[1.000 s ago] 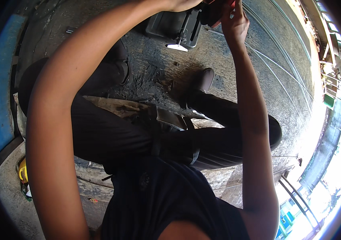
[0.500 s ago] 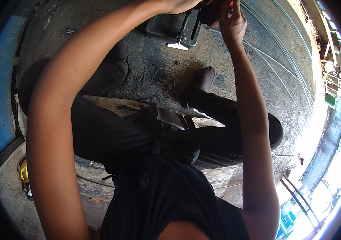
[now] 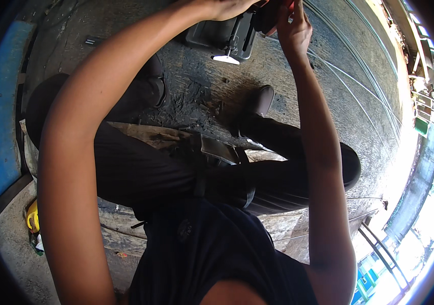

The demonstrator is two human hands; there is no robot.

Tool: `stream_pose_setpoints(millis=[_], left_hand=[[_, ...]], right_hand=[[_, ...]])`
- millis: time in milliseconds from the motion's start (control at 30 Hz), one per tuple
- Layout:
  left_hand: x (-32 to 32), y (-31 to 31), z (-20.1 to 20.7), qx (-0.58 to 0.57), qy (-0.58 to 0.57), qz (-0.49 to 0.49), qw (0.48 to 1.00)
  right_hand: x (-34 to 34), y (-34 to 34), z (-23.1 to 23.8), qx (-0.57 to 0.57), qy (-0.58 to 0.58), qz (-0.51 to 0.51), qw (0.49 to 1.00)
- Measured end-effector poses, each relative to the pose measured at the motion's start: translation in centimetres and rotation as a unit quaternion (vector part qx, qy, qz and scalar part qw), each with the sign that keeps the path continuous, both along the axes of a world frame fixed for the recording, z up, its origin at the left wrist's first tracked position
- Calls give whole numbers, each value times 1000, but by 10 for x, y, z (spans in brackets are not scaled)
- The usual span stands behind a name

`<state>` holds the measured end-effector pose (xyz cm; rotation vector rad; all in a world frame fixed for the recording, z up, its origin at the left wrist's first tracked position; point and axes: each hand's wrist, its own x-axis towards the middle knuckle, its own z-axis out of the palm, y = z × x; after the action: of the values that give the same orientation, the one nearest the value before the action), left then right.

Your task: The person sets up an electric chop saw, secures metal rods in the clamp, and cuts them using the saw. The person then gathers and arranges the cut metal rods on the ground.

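Both my arms reach forward to the top edge of the view. My right hand (image 3: 295, 34) has its fingers closed at the side of a red and black object (image 3: 269, 18), which the edge cuts off so that its kind does not show. My left hand (image 3: 229, 7) lies against the object's other side, its fingers mostly out of view. Just below the two hands, a dark grey flat metal base (image 3: 212, 36) rests on the ground, with a small metal screw or rod and a bright white plate (image 3: 226, 59) at its near end.
Long thin metal rods (image 3: 352, 76) lie on the ground at the right. My shoes (image 3: 260, 100) stand on the dirty floor among dark grime. A blue panel (image 3: 1, 117) runs along the left, with a yellow object (image 3: 32, 217) below it. I sit on a worn wooden surface (image 3: 125, 236).
My left arm has shifted slightly to the right. My right hand has moved a little left, still at the red and black object. The metal base has not moved.
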<state>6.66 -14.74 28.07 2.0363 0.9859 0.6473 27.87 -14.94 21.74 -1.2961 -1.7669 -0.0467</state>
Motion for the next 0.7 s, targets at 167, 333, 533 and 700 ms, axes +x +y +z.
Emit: stream_pose_setpoints(millis=[167,333,533,700], left_hand=[[-1,0,-1,-5,3,3,1000],[-1,1,-2,-9,5,3,1000],[-1,2,-2,-9,7,4,1000],[0,8,-2,20,20,-10,1000]], right_hand=[[-2,-3,2,0,2,4,1000],[-2,-3,1,23,-3,4,1000],[-2,-1,1,9,-7,-16,1000],[0,1,3,12,-12,-15,1000]])
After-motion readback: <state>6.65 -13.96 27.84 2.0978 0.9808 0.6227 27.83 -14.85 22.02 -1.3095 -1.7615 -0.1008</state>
